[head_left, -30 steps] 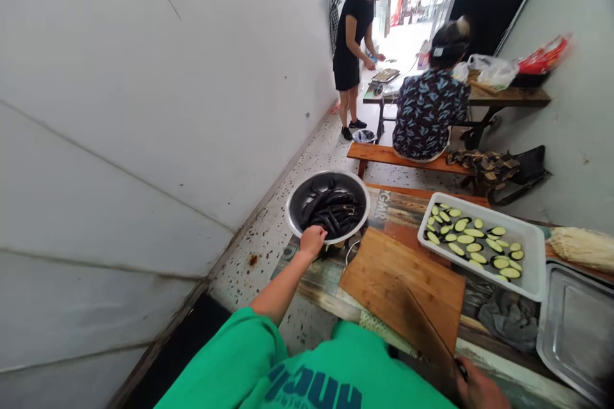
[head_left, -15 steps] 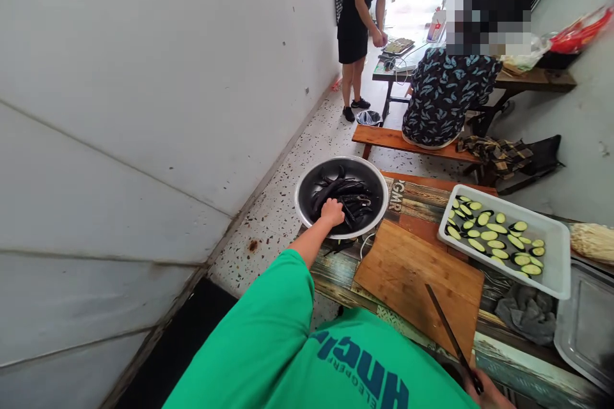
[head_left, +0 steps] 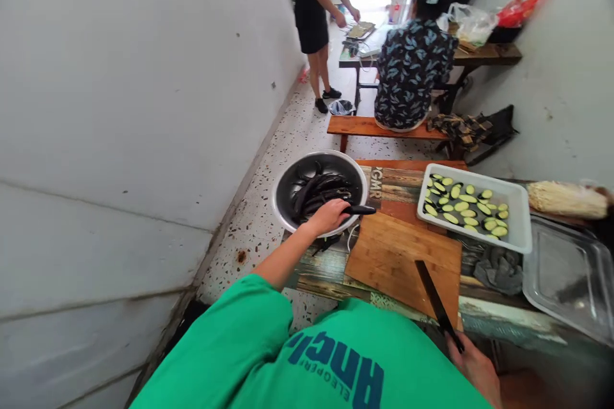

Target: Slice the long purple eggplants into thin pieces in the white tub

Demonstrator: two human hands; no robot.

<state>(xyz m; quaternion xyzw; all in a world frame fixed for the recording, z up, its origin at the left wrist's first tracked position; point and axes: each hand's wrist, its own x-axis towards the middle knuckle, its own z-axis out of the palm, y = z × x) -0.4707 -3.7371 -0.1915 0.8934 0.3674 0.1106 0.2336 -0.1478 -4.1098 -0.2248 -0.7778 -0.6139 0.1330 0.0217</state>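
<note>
My left hand (head_left: pixel 330 216) is closed around a dark eggplant (head_left: pixel 359 210), whose end sticks out to the right over the rim of the metal basin (head_left: pixel 283 220). Several more dark eggplants (head_left: pixel 319 192) lie in that basin. My right hand (head_left: pixel 472 361) grips the handle of a knife (head_left: pixel 434 291), its blade angled above the wooden cutting board (head_left: pixel 384 255). Beyond the board, a white tray (head_left: pixel 520 217) holds several oval eggplant slices (head_left: pixel 462 206).
A clear plastic lid (head_left: pixel 563 271) and a crumpled grey cloth (head_left: pixel 499 271) lie right of the board, near a pale bundle (head_left: pixel 566 199). Past a wooden bench (head_left: pixel 355 126), one person (head_left: pixel 412 73) sits and another (head_left: pixel 314 13) stands at a second table. A white wall rises on the left.
My left hand has lifted an eggplant out of the pile and moved it toward the board. My right hand still holds the knife. The view has shifted, with more of the lid showing.
</note>
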